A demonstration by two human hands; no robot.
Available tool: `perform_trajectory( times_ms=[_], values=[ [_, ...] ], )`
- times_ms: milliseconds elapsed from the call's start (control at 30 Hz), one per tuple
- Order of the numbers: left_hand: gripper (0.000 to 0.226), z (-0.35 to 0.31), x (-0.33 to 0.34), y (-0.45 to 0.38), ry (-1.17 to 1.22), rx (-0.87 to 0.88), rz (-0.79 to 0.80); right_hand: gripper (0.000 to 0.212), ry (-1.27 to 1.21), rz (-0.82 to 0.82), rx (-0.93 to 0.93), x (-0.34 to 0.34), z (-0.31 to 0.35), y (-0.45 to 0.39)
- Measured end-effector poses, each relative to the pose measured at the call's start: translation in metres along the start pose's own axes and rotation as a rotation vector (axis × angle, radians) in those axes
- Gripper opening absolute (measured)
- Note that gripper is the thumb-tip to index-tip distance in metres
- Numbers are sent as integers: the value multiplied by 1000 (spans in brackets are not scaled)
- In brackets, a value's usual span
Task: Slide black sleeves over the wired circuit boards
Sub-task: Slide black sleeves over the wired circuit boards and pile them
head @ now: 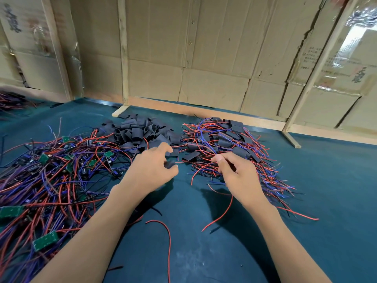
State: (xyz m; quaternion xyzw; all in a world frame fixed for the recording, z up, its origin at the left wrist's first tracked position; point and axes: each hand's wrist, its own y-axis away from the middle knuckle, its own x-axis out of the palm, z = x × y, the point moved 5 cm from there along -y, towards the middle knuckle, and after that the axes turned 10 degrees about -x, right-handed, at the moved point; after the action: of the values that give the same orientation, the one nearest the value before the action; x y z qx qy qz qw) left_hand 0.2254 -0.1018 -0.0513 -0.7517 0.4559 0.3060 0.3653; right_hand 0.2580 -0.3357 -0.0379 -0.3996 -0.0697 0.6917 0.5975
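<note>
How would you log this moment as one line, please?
left hand: pinching sleeve | right hand: pinching wire | bare boards: left | sleeved pile: right

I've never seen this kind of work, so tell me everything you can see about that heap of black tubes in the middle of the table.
The heap of black sleeves lies on the blue-green table cover, near the cardboard wall. It is made of many short, matte black tube pieces, some flattened, some standing open-ended, jumbled loosely. Red wires cross its front edge. The pile of bare boards touches its left side. The left hand reaches at its near edge.
</note>
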Motion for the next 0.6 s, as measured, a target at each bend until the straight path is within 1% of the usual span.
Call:
perform_trajectory(
  times_ms=[67,100,133,200,233,300,333,367,433,500,600],
  values=[
    [41,3,-7,1,94,-4,-56,22,-84,-10,35,0,0,0],
    [38,6,-11,2,178,-23,-82,21,-108,-11,35,0,2,-1],
    [34,8,-15,3,298,-56,-111,21,-115,-10,20,0,4,0],
    [28,13,-21,2,625,-146,-140,22,-125,6,-32,0,10,1],
    [26,13,-21,1,834,-187,-99,23,-148,14,-57,1,13,1],
    [23,7,-16,-2,1301,-262,97,24,-211,36,-85,3,18,2],
    [22,2,-12,-2,1487,-294,210,23,-240,51,-92,5,20,3],
    [24,-3,-9,-1,1613,-315,306,21,-264,65,-100,7,22,3],
    [25,-12,-4,3,1762,-306,446,19,-275,87,-118,11,23,4],
    [24,-17,-2,5,1844,-280,538,18,-253,87,-133,13,23,5],
    [19,-21,3,7,1927,-341,591,16,-248,73,-157,14,24,5]
  ],
)
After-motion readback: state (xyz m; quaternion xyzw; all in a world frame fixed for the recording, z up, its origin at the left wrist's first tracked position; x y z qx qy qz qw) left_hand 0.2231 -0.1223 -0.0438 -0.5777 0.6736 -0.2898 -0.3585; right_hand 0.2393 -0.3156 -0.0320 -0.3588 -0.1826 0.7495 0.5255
